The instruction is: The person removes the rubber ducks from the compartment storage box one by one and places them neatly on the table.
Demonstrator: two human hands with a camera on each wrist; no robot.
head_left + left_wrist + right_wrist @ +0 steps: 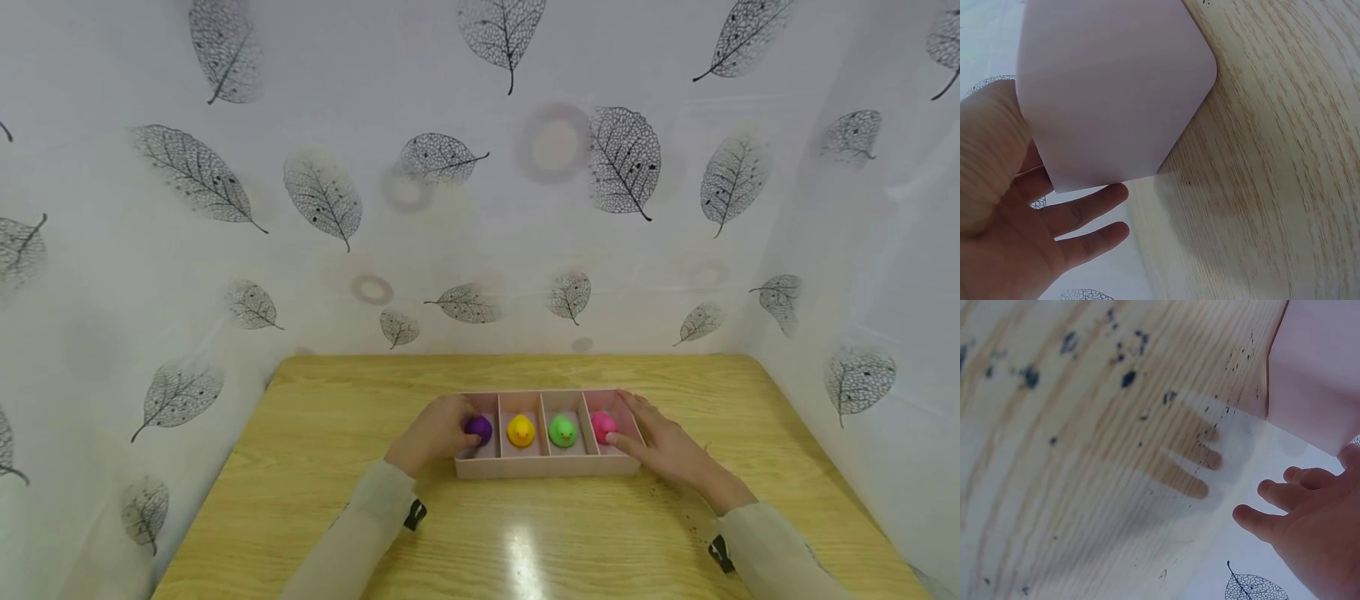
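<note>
A long pink box (547, 468) with several compartments stands on the table. At its left end, my left hand (437, 432) reaches over the rim, with thumb and finger against a round purple toy (480, 429). Its lower fingers extend loosely outside the box end wall (1116, 100) in the left wrist view. At the opposite end, the thumb of my right hand (671, 450) touches a pink toy duck (603, 427), while its other fingers lie spread along the outer rim. A yellow toy duck (521, 431) and a green toy duck (562, 431) sit in the middle compartments.
The wood-grain table (337, 408) extends around the box. Behind it and at both sides hangs a white sheet (525, 242) printed with leaves. Dark specks (1129, 378) mark the table near the right hand.
</note>
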